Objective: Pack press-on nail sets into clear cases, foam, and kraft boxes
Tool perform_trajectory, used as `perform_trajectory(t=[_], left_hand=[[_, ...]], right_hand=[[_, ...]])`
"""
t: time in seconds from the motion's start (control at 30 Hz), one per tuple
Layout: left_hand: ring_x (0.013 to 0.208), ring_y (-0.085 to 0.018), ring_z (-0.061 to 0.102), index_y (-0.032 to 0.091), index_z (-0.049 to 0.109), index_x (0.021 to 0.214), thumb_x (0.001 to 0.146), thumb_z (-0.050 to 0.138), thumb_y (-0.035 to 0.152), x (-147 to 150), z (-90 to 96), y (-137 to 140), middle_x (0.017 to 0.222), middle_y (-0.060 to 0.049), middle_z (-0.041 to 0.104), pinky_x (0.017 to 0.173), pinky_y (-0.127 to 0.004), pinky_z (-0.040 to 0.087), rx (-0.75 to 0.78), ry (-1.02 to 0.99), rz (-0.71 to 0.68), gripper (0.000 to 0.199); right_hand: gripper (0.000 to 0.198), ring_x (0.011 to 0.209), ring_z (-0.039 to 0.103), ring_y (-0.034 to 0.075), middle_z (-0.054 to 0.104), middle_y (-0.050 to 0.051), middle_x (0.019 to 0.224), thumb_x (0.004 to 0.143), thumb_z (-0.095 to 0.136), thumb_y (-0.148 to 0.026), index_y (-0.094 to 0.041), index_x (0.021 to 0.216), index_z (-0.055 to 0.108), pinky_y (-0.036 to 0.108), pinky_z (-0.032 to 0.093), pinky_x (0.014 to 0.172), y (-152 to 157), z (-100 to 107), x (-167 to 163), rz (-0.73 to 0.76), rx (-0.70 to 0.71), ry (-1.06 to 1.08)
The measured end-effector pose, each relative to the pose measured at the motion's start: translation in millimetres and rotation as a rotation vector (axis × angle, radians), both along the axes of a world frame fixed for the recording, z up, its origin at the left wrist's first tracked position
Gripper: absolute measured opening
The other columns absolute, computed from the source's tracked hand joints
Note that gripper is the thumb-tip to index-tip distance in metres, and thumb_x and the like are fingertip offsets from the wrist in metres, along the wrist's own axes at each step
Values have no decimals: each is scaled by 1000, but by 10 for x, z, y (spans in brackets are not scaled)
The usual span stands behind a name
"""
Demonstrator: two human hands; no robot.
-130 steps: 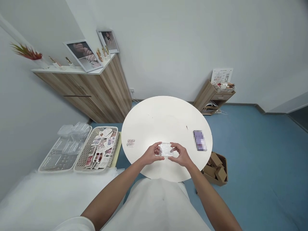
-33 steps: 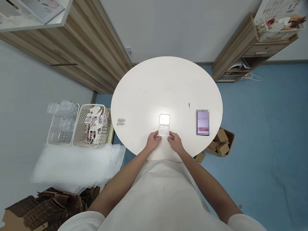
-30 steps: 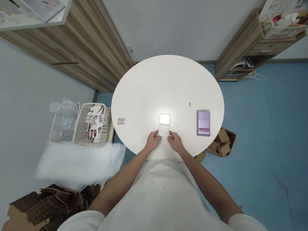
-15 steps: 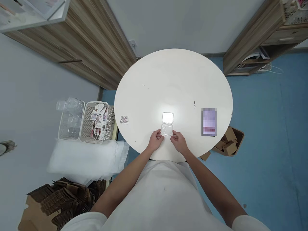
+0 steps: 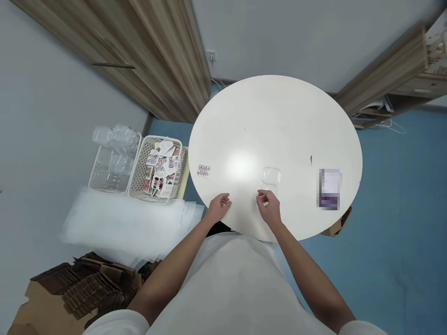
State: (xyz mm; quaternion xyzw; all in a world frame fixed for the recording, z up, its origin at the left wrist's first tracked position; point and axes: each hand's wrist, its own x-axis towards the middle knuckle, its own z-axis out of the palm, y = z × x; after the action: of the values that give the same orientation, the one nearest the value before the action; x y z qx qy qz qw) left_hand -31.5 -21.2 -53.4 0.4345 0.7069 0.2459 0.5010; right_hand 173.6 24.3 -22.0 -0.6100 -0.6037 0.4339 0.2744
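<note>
A small clear plastic box lies on the white table with its lid opened back. My right hand is at its near half and covers part of it. The fingers there are bent, with a gap between thumb and forefinger and nothing visible between them; whether they touch the box I cannot tell. Over the table's near edge, left of the box, my left hand has its fingers loosely curled, apart and free of any object. A card of press-on nails lies farther left on the table.
Left of the table stand a basket of nail cards and a bin of clear boxes. White sheets and folded cardboard lie nearer. A blurred rectangular item rests on the table's right side.
My left hand has let go of the clear box and moved left. My right hand stays by the box's near half. The view has swung left, shifting the table rightward.
</note>
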Motion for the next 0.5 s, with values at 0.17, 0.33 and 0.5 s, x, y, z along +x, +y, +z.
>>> perform_trajectory(t=[0.17, 0.33, 0.5], left_hand=[[77, -15, 54, 17, 51, 109, 74, 52, 28, -950, 54, 198, 92, -5, 55, 72, -29, 45, 152, 318, 8, 36], [90, -20, 53, 17, 38, 122, 72, 57, 27, -1393, 104, 566, 107, -9, 48, 77, -32, 43, 148, 459, -100, 55], [97, -24, 50, 18, 28, 129, 69, 61, 24, -1396, 38, 793, 113, -11, 43, 74, -31, 43, 133, 473, -252, 69]], right_hand=[[40, 76, 53, 14, 52, 6, 101, 74, 52, -28, -22, 113, 46, 32, 47, 69, 155, -139, -830, 270, -90, -89], [53, 90, 52, 17, 45, 7, 113, 73, 55, -30, -24, 122, 37, 34, 45, 78, 400, -256, -1477, 379, -91, -193], [59, 94, 50, 19, 42, 7, 113, 72, 57, -28, -25, 125, 32, 33, 46, 76, 643, -345, -1849, 353, -73, -315]])
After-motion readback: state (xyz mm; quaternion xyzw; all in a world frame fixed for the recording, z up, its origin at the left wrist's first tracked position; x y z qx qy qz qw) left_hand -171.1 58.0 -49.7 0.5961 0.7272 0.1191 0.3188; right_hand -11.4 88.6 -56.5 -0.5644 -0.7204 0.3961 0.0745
